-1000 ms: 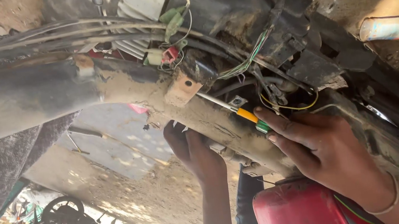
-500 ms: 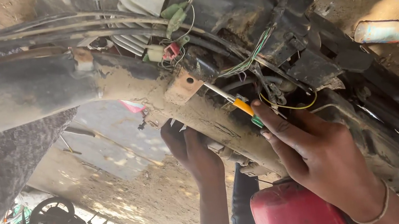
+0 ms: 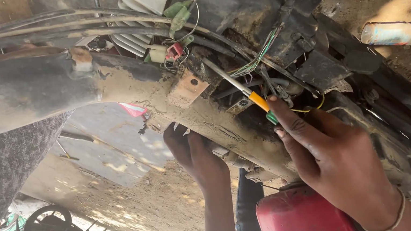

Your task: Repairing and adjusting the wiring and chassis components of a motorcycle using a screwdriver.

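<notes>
Overhead, the muddy frame beam (image 3: 49, 84) runs from the left edge down toward centre right, and it sits a touch lower and nearer than a moment ago. Below it at lower centre is the red tank (image 3: 300, 221), a rounded plain red shape. At the upper right lies a white tube (image 3: 398, 33) with a pale printed wrap. My right hand (image 3: 337, 161) has crept up along the beam and pinches the screwdriver (image 3: 245, 93) by its orange and green handle, its tip pushed up among the wires (image 3: 257, 59) at centre. My left hand (image 3: 198, 157) presses under the beam, fingers hidden behind it, so I cannot tell its grip. A small red connector (image 3: 174, 51) sits just left of the tip.
</notes>
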